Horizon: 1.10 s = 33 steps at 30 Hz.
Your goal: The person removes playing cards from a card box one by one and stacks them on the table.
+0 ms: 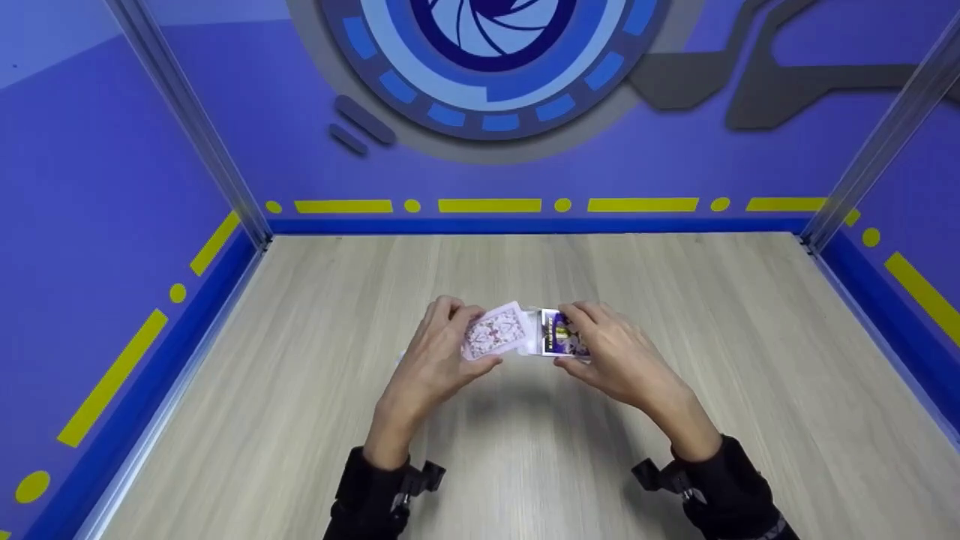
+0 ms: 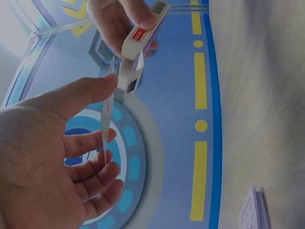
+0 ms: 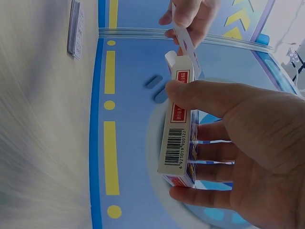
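Observation:
My left hand (image 1: pixel 429 358) pinches a playing card (image 1: pixel 495 331) between thumb and fingertips, its patterned back facing up. In the left wrist view the card (image 2: pixel 107 112) is edge-on and thin; whether more than one is held, I cannot tell. My right hand (image 1: pixel 622 358) grips a playing card box (image 3: pixel 177 129) with a barcode and red label, thumb on one narrow side, fingers along the other. The box's flap (image 3: pixel 170 58) stands open toward the left hand, and the card is right beside that end. How far the card overlaps the opening is unclear.
A stack of cards (image 3: pixel 75 31) lies on the wooden table (image 1: pixel 315 420), mostly hidden by the left hand in the head view. Blue printed panels (image 1: pixel 480 180) close off the back and both sides. Each wrist wears a black strap with a small camera mount (image 1: pixel 427 476).

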{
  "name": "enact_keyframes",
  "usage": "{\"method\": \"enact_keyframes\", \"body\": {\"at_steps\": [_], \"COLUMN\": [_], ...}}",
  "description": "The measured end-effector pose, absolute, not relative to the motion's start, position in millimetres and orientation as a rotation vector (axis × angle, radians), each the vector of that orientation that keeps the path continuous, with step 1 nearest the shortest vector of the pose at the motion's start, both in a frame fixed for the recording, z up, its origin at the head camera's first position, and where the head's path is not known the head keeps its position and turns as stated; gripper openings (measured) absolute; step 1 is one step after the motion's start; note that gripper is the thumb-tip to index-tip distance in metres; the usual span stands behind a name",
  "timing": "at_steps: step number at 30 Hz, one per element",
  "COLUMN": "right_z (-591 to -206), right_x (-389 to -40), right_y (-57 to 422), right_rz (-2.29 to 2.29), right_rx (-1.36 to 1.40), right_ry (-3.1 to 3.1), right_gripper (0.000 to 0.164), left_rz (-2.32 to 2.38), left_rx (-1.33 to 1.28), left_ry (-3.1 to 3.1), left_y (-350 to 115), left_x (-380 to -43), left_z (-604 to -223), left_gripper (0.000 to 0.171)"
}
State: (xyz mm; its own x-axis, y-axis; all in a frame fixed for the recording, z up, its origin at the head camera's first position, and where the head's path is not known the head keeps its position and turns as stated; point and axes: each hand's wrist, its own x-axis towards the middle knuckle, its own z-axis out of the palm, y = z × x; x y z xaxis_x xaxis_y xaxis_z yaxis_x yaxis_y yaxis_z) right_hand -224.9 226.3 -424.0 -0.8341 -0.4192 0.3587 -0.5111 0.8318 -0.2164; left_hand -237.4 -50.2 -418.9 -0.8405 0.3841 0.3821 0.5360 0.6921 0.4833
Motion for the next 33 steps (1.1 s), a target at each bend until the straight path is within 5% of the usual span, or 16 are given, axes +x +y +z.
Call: {"method": "enact_keyframes", "body": {"at_steps": [20,33], "right_z": [-417,-414], "right_x": [-225,-225], "right_y": [238,240], "right_rz": [0.492,0.504], "right_rx": [0.647,0.648], "right_ry": [-2.718,-2.687], "right_gripper": [0.07,0.069], "left_rz": [-0.824,-0.778], "left_rx": [-0.375,-0.358], "left_ry": [-2.736,-2.8], "left_y": [-91,-101], "left_x": [-258,-273], "left_z": [-422,-452], "left_gripper": [0.067,0.066]}}
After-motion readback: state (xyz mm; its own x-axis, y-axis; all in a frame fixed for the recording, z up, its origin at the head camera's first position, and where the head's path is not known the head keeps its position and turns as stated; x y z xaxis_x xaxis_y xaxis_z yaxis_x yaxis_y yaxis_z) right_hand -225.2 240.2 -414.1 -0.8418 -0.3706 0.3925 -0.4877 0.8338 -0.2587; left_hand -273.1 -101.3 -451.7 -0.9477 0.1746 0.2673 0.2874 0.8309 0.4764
